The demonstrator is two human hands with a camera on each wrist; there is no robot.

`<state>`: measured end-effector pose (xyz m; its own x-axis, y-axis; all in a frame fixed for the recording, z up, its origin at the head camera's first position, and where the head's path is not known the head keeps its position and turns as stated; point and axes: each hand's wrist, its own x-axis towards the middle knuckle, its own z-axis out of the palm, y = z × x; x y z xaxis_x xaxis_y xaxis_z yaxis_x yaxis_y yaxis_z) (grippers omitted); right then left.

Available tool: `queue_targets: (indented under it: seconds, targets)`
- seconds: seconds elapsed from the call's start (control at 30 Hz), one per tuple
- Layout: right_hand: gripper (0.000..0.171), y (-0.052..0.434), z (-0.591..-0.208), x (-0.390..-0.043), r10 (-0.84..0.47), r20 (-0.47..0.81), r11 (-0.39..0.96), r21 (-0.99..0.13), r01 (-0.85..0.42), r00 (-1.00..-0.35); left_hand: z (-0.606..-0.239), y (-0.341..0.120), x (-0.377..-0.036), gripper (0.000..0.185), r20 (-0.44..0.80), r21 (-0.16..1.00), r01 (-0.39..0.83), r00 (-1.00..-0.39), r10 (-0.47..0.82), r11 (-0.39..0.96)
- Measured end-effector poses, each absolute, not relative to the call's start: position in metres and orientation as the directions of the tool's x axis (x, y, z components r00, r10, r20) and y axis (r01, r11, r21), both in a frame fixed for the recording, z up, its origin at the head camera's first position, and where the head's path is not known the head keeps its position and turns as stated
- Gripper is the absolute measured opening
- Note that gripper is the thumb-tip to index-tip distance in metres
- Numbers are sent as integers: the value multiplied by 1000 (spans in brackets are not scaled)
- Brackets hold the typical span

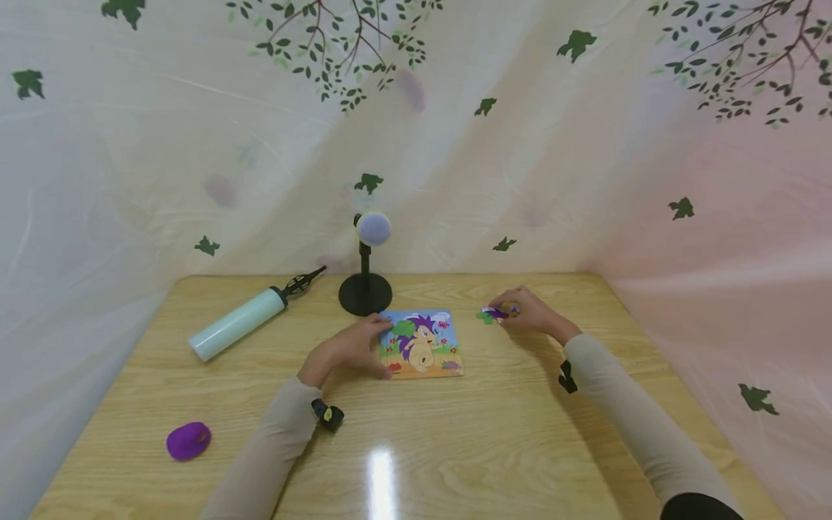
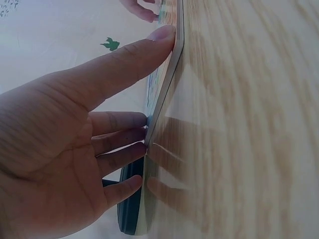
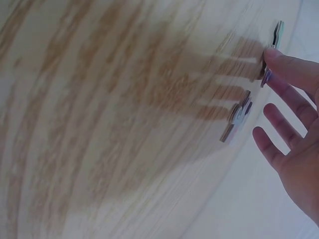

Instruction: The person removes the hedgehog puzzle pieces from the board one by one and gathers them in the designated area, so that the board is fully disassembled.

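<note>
A flat picture board (image 1: 421, 345) with a purple-haired hedgehog scene lies on the table. My left hand (image 1: 351, 350) rests against its left side, fingers fairly straight. In the left wrist view, the thumb (image 2: 134, 57) touches the edge of the board (image 2: 162, 92), and fingertips meet that edge farther along. To the right of the board, my right hand (image 1: 529, 314) pinches a thin green-and-purple puzzle piece (image 1: 486, 315) between thumb and forefinger. Seen from the right wrist, that piece (image 3: 266, 74) stands near the tabletop, with more loose pieces (image 3: 238, 117) beside it and the other fingers spread.
Behind the board stands a black-based lamp-like stand (image 1: 365, 292) with a round white head. A pale blue hand pump (image 1: 237, 323) lies at the back left. A purple rounded object (image 1: 188, 440) sits front left. A leaf-patterned cloth (image 1: 455, 180) hangs behind the wooden table (image 1: 481, 448).
</note>
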<state>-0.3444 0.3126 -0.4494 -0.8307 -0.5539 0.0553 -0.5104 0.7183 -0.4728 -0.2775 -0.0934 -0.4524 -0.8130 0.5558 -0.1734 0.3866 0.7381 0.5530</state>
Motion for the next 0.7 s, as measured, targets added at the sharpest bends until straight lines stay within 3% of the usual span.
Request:
queue_targets:
  seconds: [0.7]
  targets:
    - [38,313,-444,-347,-551,-16,718,-518,-465,-834,-455,-92,-281,100,-184,529,394,-811,555,751]
